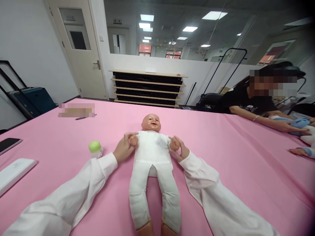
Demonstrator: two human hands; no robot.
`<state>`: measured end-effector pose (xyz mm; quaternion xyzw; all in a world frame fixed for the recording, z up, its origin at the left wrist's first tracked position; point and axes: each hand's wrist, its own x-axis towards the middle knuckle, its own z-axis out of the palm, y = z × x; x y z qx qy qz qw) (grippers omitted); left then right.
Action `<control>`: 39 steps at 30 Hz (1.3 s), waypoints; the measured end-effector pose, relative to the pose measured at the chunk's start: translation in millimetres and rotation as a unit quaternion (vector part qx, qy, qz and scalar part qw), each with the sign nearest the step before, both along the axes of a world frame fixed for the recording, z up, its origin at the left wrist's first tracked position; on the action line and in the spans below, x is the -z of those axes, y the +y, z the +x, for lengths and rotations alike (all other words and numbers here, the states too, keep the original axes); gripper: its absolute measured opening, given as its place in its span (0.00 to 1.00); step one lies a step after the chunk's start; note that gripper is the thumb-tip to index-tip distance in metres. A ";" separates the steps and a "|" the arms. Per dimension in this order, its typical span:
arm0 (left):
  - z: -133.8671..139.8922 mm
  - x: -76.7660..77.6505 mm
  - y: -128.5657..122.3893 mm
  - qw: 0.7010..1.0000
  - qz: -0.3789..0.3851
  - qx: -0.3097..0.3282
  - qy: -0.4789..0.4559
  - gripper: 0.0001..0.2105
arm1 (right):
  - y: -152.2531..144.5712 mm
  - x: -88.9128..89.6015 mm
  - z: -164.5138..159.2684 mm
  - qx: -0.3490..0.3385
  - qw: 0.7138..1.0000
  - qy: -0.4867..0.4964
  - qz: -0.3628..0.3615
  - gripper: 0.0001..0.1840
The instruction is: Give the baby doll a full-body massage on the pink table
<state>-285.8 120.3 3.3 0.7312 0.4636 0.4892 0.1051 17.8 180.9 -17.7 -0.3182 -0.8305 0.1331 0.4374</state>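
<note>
A baby doll (153, 147) with a white cloth body lies on its back on the pink-covered table, head away from me and feet toward me. My left hand (125, 147) is closed around the doll's arm on the left, near its small plastic hand. On the other side my right hand (180, 149) grips the doll's other arm in the same way, thumb and fingers about the wrist. Both doll arms are bent up beside the chest. A small jar with a green lid (95, 149) stands left of my left hand.
Along the left edge of the pink table cover (110, 203) lie a white box-shaped device (17, 173) and a phone (8, 145). A pen (86, 117) lies farther back. At the right, a co-worker (256, 98) leans over the table, handling another doll (308, 132).
</note>
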 end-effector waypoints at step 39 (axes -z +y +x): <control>11.7 -27.1 36.3 0.991 -0.019 -0.134 0.025 0.22 | 18.4 -32.7 -29.8 0.080 0.994 -0.036 0.058 0.34</control>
